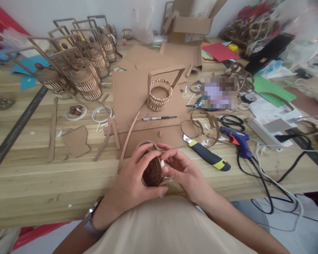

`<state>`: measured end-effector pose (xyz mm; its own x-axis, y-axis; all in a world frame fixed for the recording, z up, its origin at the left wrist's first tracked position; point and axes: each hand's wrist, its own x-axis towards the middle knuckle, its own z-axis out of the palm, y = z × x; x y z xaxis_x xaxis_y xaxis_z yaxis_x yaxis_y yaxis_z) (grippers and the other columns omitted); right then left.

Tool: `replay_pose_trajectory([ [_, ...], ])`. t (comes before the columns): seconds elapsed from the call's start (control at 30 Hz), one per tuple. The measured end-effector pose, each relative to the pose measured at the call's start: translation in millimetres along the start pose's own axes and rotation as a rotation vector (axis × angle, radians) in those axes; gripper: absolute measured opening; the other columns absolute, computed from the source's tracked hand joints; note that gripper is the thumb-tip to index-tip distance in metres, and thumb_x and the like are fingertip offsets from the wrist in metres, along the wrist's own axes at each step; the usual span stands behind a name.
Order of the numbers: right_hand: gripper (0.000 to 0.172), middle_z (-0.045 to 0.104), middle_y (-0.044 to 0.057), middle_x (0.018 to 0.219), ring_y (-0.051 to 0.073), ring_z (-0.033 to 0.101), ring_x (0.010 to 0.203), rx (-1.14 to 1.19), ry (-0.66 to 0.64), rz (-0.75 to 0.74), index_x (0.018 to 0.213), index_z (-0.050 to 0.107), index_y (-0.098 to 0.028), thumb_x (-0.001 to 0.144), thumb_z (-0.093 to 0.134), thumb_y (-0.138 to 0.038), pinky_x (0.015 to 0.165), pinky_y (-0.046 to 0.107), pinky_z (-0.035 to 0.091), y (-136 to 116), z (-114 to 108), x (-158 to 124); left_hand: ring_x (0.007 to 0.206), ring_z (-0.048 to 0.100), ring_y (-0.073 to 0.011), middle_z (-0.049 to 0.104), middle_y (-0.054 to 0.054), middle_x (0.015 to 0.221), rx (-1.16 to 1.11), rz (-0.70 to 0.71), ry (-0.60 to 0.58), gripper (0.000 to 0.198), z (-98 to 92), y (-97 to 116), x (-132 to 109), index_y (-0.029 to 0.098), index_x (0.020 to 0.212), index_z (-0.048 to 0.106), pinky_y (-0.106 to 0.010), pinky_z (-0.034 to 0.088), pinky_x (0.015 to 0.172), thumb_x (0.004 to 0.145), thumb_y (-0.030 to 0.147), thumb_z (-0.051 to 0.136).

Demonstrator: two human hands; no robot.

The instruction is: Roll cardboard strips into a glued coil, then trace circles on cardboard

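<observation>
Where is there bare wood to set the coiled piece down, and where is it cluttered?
Widest free patch: front-left of the table, bordered by the cardboard scrap, the near edge and the left hand holding the coiled piece. A smaller strip: between the utility knife and the glue gun. Crowded: right side around the scissors, back left with the woven baskets.

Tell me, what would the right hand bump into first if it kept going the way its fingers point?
The right hand points left, so it meets the coiled cardboard disc it already touches; the left hand is likely next.
</observation>
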<state>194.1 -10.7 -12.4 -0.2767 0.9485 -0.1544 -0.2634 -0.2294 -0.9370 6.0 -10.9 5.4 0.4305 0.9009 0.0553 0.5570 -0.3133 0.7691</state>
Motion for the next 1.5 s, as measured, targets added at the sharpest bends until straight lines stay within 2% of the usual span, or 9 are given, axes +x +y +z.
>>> replay_pose_trajectory([
  [0.17, 0.019, 0.062, 0.006, 0.117, 0.025, 0.056, 0.118, -0.197, 0.095, -0.162, 0.076, 0.069, -0.025, 0.082, 0.078, -0.041, 0.103, 0.043, 0.044, -4, 1, -2, 0.137, 0.047, -0.0338, 0.045, -0.013, 0.147, -0.024, -0.005, 0.049, 0.065, 2.2, 1, 2, 0.028, 0.129, 0.052, -0.051, 0.046, 0.110, 0.071, 0.027, 0.082],
  [0.3, 0.015, 0.061, 0.006, 0.098, 0.024, 0.060, 0.101, -0.467, 0.107, -0.411, 0.078, 0.070, -0.026, 0.091, 0.069, -0.034, 0.091, 0.042, 0.049, -5, -1, -8, 0.136, 0.049, -0.0328, 0.045, -0.013, 0.145, -0.059, -0.016, 0.073, 0.064, 2.7, 0, 1, 0.029, 0.126, 0.052, -0.049, 0.049, 0.107, 0.070, 0.024, 0.082],
  [0.47, 0.015, 0.059, 0.005, 0.092, 0.022, 0.059, 0.091, -0.711, 0.067, -0.692, 0.082, 0.065, -0.029, 0.090, 0.064, -0.016, 0.082, 0.040, 0.052, -14, -1, -20, 0.133, 0.051, -0.0309, 0.047, -0.010, 0.142, -0.117, -0.023, 0.110, 0.069, 2.5, 1, 2, 0.030, 0.127, 0.051, -0.046, 0.049, 0.107, 0.066, 0.017, 0.081],
  [0.57, 0.018, 0.060, 0.003, 0.086, 0.021, 0.059, 0.088, -0.763, -0.037, -0.782, 0.085, 0.064, -0.029, 0.090, 0.061, -0.012, 0.080, 0.039, 0.051, -23, 0, -24, 0.130, 0.053, -0.0305, 0.049, -0.010, 0.139, -0.116, -0.057, 0.183, 0.063, 1.4, 1, 3, 0.030, 0.127, 0.052, -0.046, 0.049, 0.106, 0.071, 0.023, 0.081],
  [0.63, 0.015, 0.061, 0.002, 0.083, 0.020, 0.059, 0.085, -0.662, -0.074, -0.736, 0.087, 0.062, -0.029, 0.093, 0.060, -0.015, 0.079, 0.038, 0.051, -27, 0, -24, 0.129, 0.053, -0.0308, 0.049, -0.010, 0.139, -0.109, -0.050, 0.194, 0.063, 0.3, 0, 3, 0.030, 0.126, 0.051, -0.047, 0.049, 0.106, 0.072, 0.027, 0.082],
  [0.77, 0.011, 0.061, 0.000, 0.078, 0.017, 0.059, 0.076, -0.290, 0.062, -0.455, 0.085, 0.062, -0.027, 0.096, 0.063, -0.028, 0.071, 0.032, 0.049, -29, -1, -15, 0.131, 0.052, -0.0315, 0.045, -0.010, 0.143, -0.066, 0.036, 0.158, 0.069, -1.3, 0, 0, 0.032, 0.129, 0.049, -0.048, 0.047, 0.108, 0.071, 0.028, 0.085],
  [0.93, 0.009, 0.065, -0.001, 0.080, 0.016, 0.061, 0.076, -0.307, -0.056, -0.313, 0.085, 0.064, -0.025, 0.093, 0.068, -0.029, 0.071, 0.031, 0.049, -30, -2, -7, 0.132, 0.051, -0.0312, 0.043, -0.010, 0.145, -0.019, 0.084, 0.126, 0.071, -2.0, 1, -3, 0.032, 0.131, 0.048, -0.044, 0.049, 0.106, 0.071, 0.030, 0.086],
  [1.13, 0.006, 0.066, 0.000, 0.082, 0.017, 0.063, 0.080, -0.421, -0.096, -0.369, 0.087, 0.065, -0.025, 0.092, 0.069, -0.023, 0.075, 0.034, 0.050, -27, -4, -8, 0.128, 0.054, -0.0296, 0.044, -0.010, 0.143, -0.017, 0.089, 0.114, 0.073, -3.2, 2, -2, 0.031, 0.131, 0.047, -0.041, 0.052, 0.100, 0.070, 0.031, 0.087],
  [1.5, 0.019, 0.068, -0.001, 0.084, 0.017, 0.063, 0.080, -0.509, -0.093, -0.555, 0.092, 0.064, -0.027, 0.090, 0.065, -0.008, 0.077, 0.036, 0.050, -26, -6, -7, 0.132, 0.052, -0.0298, 0.044, -0.011, 0.144, -0.033, 0.100, 0.098, 0.073, -1.0, -1, -1, 0.031, 0.132, 0.048, -0.043, 0.052, 0.104, 0.069, 0.031, 0.087],
])
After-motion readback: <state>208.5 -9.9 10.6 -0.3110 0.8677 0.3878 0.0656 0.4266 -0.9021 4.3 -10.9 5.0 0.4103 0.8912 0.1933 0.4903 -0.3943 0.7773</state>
